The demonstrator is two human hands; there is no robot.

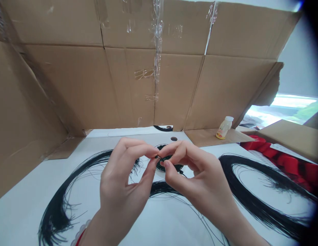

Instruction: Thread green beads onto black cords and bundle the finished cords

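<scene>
My left hand (129, 177) and my right hand (193, 171) meet fingertip to fingertip in the middle of the view. Each is closed in a pinch. Between them is a small black piece (156, 156), with what looks like a thin black strand; its exact kind is too small to make out. Just behind the fingers stands a round dish (180, 168) of small black parts, partly hidden by my right hand. A bundle of thin black cords (162, 188) passes below the hands on the white table (164, 218).
More bundles of black cords curve across the table at left (55, 208) and right (247, 191). A cardboard screen (128, 85) closes off the back and left. A small white-capped bottle (224, 128) stands on a cardboard flap; red material (289, 164) lies at far right.
</scene>
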